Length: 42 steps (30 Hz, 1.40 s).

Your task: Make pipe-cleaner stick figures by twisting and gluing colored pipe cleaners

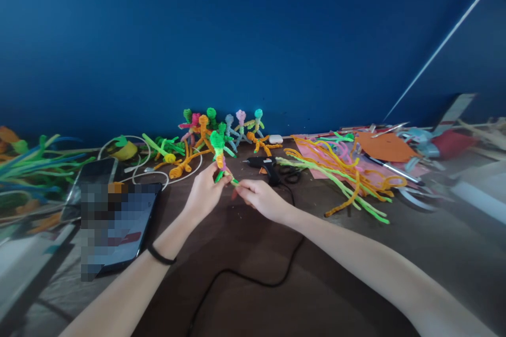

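Between my two hands is a pipe cleaner figure (pixel 218 147) with a green head, an orange and yellow body and a touch of purple. My left hand (pixel 205 189) is closed round its lower part. A short green pipe cleaner end (pixel 234 181) sticks out from the figure to the right, and the fingertips of my right hand (pixel 259 196) pinch it. Behind the figure, several other pipe cleaner figures (pixel 241 121) stand against the blue wall. A black glue gun (pixel 265 164) lies just beyond my right hand.
Loose orange and green pipe cleaners (pixel 356 184) spread over pink sheets at the right, with an orange sheet (pixel 385 146) behind. At the left lie a tablet (pixel 138 221), a phone (pixel 93 174), a white cable (pixel 134 176) and more pipe cleaners (pixel 39 163). A black cord (pixel 253 280) crosses the table's front.
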Each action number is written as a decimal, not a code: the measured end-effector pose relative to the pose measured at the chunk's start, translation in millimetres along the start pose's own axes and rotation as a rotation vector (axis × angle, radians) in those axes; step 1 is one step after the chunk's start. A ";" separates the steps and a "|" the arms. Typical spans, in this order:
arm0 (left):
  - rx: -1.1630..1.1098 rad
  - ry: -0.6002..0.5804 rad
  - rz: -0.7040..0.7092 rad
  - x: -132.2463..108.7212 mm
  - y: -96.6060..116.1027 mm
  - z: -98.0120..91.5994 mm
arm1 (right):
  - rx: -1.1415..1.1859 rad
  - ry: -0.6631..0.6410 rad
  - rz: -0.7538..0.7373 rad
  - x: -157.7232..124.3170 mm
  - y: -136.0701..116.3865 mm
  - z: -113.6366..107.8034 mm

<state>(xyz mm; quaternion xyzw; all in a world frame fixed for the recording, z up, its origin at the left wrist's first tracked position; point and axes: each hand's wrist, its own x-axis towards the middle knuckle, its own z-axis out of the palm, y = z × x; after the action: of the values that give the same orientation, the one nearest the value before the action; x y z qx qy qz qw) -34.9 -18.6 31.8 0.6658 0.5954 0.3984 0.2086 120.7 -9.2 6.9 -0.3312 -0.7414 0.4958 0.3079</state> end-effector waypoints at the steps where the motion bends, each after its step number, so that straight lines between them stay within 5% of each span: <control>1: -0.002 -0.029 -0.002 1.3 -0.3 -1.7 | -0.067 0.040 -0.022 0.0 -1.4 -2.8; 6: -0.073 -0.159 0.011 5.1 -0.8 -4.6 | -0.210 0.199 -0.103 -0.4 -3.2 -11.0; 11: -0.376 -0.156 -0.096 2.3 5.0 -2.8 | -0.134 0.286 -0.107 1.6 1.9 -12.7; 18: -0.730 -0.170 -0.199 -0.9 11.0 -3.2 | 0.103 0.221 -0.072 8.0 13.6 -6.8; 26: -0.864 -0.111 -0.302 -4.7 16.1 5.3 | 0.174 0.070 0.001 0.2 18.4 15.9; 29: -0.760 -0.051 -0.261 -6.0 14.6 10.2 | 0.133 0.000 0.017 -3.3 12.3 20.0; 33: -0.274 0.085 -0.089 -5.5 10.5 9.6 | 0.055 -0.020 0.043 -7.3 1.3 22.9; 37: 0.088 0.081 0.039 -6.3 7.5 5.8 | -0.057 -0.004 0.035 -8.3 -6.3 20.0; 42: 0.242 0.042 0.122 -6.7 5.6 3.1 | -0.170 0.026 -0.011 -4.5 -6.9 8.9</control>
<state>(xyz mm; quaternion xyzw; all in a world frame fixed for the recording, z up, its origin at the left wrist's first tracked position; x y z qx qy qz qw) -28.8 -25.6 32.3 0.7125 0.6016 0.3499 0.0897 115.1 -19.5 10.0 -0.3586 -0.7786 0.4250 0.2908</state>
